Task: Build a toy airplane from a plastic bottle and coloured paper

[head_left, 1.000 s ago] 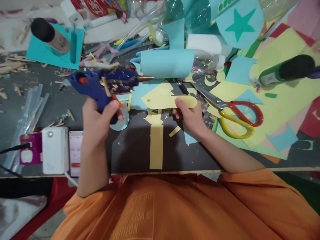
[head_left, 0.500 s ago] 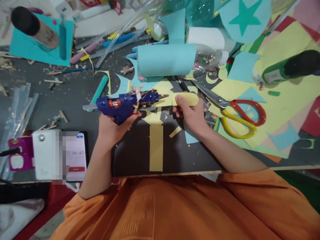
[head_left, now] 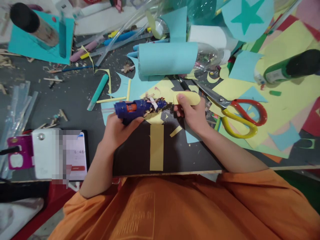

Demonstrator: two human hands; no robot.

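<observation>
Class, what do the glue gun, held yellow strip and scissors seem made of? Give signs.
Glue gun: probably hard plastic, slightly shiny, from its moulded blue body.
Yellow strip: likely matte paper or thin card, flat with clean edges.
Scissors: blades apparently metal, by their grey sheen; handles perhaps plastic or rubber, smooth and evenly coloured.

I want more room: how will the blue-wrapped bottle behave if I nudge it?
Being round and on its side, the blue-wrapped bottle may well roll. Its clear shoulder looks like thin plastic, so it is probably light and could dent if squeezed.
</observation>
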